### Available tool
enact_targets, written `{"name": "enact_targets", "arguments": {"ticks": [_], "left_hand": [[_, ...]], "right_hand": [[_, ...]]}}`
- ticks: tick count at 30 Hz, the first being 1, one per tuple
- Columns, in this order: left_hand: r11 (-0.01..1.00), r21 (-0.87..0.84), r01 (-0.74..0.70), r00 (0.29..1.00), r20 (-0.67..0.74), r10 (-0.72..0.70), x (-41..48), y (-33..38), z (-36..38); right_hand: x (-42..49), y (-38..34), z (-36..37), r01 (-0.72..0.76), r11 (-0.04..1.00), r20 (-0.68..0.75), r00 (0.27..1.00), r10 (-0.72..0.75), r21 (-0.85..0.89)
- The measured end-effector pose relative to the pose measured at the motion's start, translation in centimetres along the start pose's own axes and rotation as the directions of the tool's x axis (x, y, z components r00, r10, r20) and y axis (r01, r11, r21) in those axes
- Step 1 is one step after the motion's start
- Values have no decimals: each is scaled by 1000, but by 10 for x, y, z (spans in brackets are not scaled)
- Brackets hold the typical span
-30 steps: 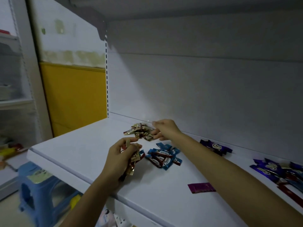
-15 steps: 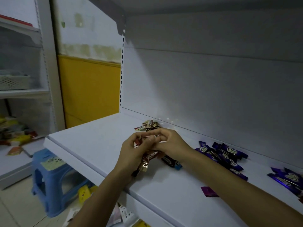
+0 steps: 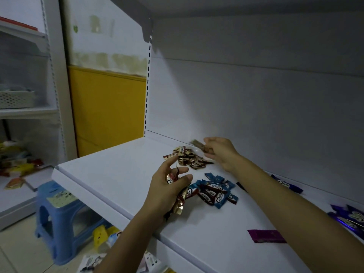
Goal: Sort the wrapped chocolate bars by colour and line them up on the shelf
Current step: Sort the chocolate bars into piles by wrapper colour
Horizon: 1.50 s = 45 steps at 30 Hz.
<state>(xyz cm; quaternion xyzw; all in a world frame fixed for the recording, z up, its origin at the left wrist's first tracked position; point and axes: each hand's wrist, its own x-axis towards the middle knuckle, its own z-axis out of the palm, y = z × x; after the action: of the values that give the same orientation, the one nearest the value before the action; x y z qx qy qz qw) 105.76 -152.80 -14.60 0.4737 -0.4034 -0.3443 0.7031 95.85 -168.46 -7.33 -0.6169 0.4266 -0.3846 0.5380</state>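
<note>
Loose heap of gold-and-brown bars [image 3: 187, 157] toward the back of the white shelf [image 3: 118, 174], near its rear panel. Just above and behind that heap, right hand [image 3: 221, 152], thumb and fingers pinching one brown bar [image 3: 198, 144], blurred, its free end pointing left. In front of the heap, left hand [image 3: 167, 187] curled round a bunch of bars [image 3: 178, 202] in gold and reddish-brown wrappers, ends sticking out below the palm, forefinger raised and nearly straight. Just right of the left hand, a pile of blue bars [image 3: 215, 192] flat on the shelf, several crossing one another, "Choco" legible on the wrappers. Farther right, along the back and partly hidden by the right forearm, purple bars [image 3: 285, 184]; another purple cluster [image 3: 348, 217] at the far right edge of view. Single magenta bar [image 3: 266, 235] flat near the shelf's front edge, well apart from the piles. Left of the shelf, a yellow wall panel [image 3: 108, 107]; on the floor below, a blue stool [image 3: 57, 213] with scattered packets [image 3: 102, 235] beside it.
</note>
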Motion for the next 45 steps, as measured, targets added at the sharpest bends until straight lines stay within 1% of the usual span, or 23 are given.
{"name": "enact_targets", "arguments": {"ticks": [2,3,5,7,8,9,11,13,15,18,22,25,27,28,29,31,33,34,36,38,40,43,45], "left_hand": [[999,27,-20,1000,4,20,0,-2,-1],[999,25,-36,999,6,36,0,-2,-1],[998,27,-60,998,-1,60,-1,-1,0],[995,66,-80,997,-16,81,-1,-2,1],[991,92,-95,995,-21,97,-1,-2,2],[986,119,-116,993,-22,120,-1,-2,2],[971,173,-166,985,-20,172,-2,-3,2],[960,210,-183,982,-6,188,-2,-3,1],[960,212,-185,982,14,186,-3,-3,1],[960,234,-152,988,8,154,-3,-4,3],[971,220,-97,995,10,98,-3,-4,3],[976,203,-85,996,-9,89,-3,-3,2],[984,159,-83,996,-31,89,-3,-2,2],[988,134,-80,995,-45,87,-3,-2,2],[992,106,-74,995,-64,81,-2,-1,2],[997,36,-65,991,-116,69,-3,2,2],[997,-68,-35,982,-189,22,-2,6,0],[986,-164,-11,974,-224,-27,-1,8,-2],[928,-370,33,953,-270,-141,0,11,-7],[873,-484,50,920,-318,-229,1,13,-10],[805,-592,45,895,-335,-296,0,14,-12],[700,-713,50,888,-289,-358,-2,16,-15],[636,-770,58,896,-240,-374,-3,16,-17]], "right_hand": [[4,4,-1,12,972,36,999,-4,-234],[0,5,1,41,952,59,998,-24,-305],[-18,7,5,114,935,107,991,-83,-337],[-43,7,8,199,945,197,969,-151,-259],[-57,6,9,260,941,271,942,-198,-217],[-70,6,11,324,921,348,907,-238,-215],[-88,9,13,429,846,447,854,-267,-316],[-94,13,15,463,765,439,859,-263,-448],[-93,12,14,447,789,405,871,-277,-421],[-83,0,5,345,900,265,924,-276,-265],[-54,-6,-7,123,989,138,984,-111,-85],[-29,-10,-11,5,996,39,999,-8,88],[-19,-11,-12,-62,991,48,997,56,115],[-18,-9,-11,-78,995,70,995,74,65],[-21,-5,-10,-67,997,102,992,70,-29],[-37,5,-2,44,976,209,978,1,-211],[-62,16,7,185,949,344,935,-89,-257],[-77,20,12,241,939,396,909,-130,-246],[-101,31,21,338,909,454,868,-201,-245],[-115,38,33,389,882,481,846,-229,-265],[-117,42,47,438,860,466,838,-284,-263],[-111,38,68,520,804,414,825,-385,-289],[-105,34,78,534,790,400,823,-404,-301]]}}
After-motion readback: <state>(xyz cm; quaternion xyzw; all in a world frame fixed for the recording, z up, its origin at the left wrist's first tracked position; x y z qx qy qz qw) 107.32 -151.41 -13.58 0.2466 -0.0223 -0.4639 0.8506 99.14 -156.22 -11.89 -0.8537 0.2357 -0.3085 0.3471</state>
